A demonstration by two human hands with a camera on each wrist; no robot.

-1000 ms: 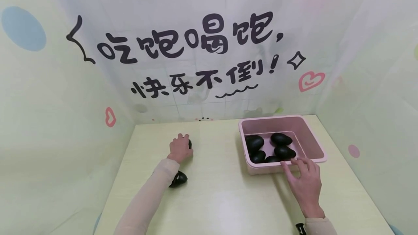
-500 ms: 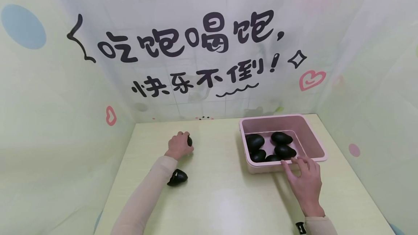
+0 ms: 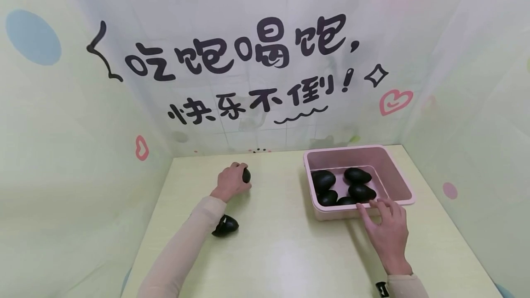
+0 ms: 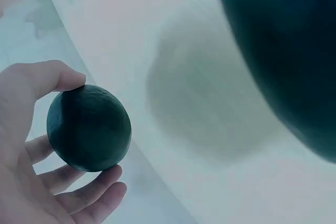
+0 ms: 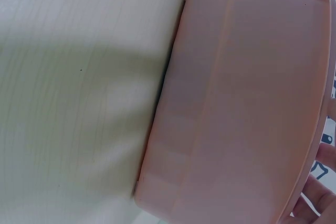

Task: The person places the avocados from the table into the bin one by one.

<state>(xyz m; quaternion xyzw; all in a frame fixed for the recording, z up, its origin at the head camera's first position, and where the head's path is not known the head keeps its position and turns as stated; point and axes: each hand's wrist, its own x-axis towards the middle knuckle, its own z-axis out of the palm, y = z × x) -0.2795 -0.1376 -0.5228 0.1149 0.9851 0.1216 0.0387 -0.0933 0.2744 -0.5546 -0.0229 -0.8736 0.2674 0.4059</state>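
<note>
In the head view my left hand grips a dark avocado near the back left of the table. The left wrist view shows the thumb and fingers around this rounded avocado, with the palm facing it. Another dark avocado lies on the table beside the left sleeve, partly hidden by it; a large dark curved shape fills the right of the left wrist view. At the back right, my right hand holds the front rim of a pink plastic bin, fingers hooked over it.
Several dark avocados lie inside the bin, mostly toward its left and front. Printed fabric walls border the pale table at the back and sides. A black item sits at the right wrist.
My left hand has shifted slightly right and away from me with its avocado, which now shows more past the fingers. The right hand and the bin have stayed in place.
</note>
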